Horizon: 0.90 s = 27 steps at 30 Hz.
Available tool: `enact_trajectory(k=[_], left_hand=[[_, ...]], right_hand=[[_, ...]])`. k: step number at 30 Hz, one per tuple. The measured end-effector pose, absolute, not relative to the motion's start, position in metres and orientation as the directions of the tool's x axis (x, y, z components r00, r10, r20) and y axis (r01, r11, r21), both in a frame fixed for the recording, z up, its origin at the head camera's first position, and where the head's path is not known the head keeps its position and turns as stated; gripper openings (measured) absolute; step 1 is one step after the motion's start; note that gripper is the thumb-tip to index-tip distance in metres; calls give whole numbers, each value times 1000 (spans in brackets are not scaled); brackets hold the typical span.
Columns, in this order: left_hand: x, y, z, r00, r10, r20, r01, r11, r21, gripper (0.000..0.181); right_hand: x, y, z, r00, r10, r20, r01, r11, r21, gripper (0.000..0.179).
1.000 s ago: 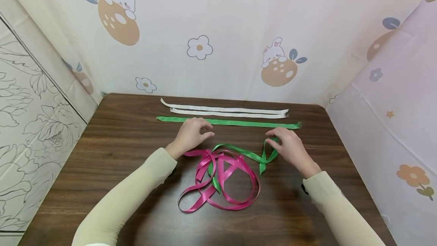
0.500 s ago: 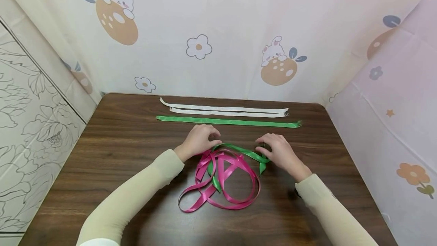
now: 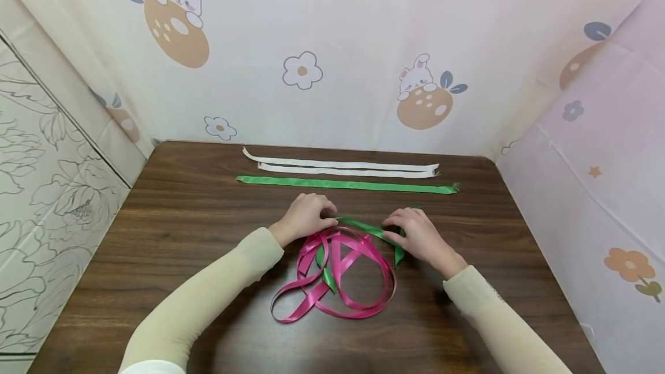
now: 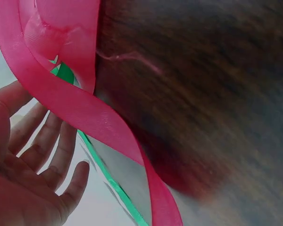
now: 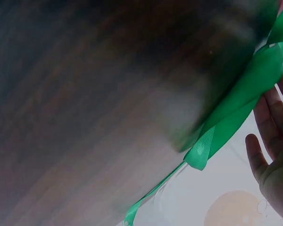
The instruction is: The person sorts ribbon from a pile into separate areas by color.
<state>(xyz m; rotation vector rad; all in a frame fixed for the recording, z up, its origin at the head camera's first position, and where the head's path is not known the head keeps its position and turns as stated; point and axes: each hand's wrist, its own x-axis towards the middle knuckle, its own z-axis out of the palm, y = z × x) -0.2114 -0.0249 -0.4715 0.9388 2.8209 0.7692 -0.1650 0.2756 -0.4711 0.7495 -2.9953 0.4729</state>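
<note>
A green ribbon (image 3: 361, 226) lies across the top of a looped pink ribbon (image 3: 387, 281) on the dark wooden table. Thumb and forefinger of my left hand (image 3: 307, 216) pinch the green ribbon near the top left of the loops. My right hand (image 3: 415, 236) pinches it farther right, beside its knotted part, whose short tail hangs below the hand. In the left wrist view, a pink band (image 4: 99, 117) hides the left fingertips. The right wrist view shows folded green ribbon (image 5: 245, 89) in front of the right fingers (image 5: 273, 113), with their tips partly hidden.
Behind the hands, a straight green strip (image 3: 343, 184) lies across the table (image 3: 197, 212). Two white strips (image 3: 348, 164) run parallel behind it. A patterned curtain (image 3: 353, 74) hangs at the table's back edge.
My left hand has moved down and right onto the green ribbon. My right hand has come left and down from the green loop to the ribbon's strand. The ribbons have barely shifted.
</note>
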Motion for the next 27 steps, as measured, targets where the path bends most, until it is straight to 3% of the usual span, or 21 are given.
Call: enact_trajectory(k=[15, 27], left_hand=[[-212, -21, -476, -808, 585, 73, 551, 706, 444, 10], [-211, -20, -468, -796, 591, 131, 584, 692, 424, 13]], right_hand=[[-167, 273, -479, -865, -489, 111, -501, 837, -220, 7], [-169, 277, -458, -882, -446, 155, -472, 834, -287, 7]])
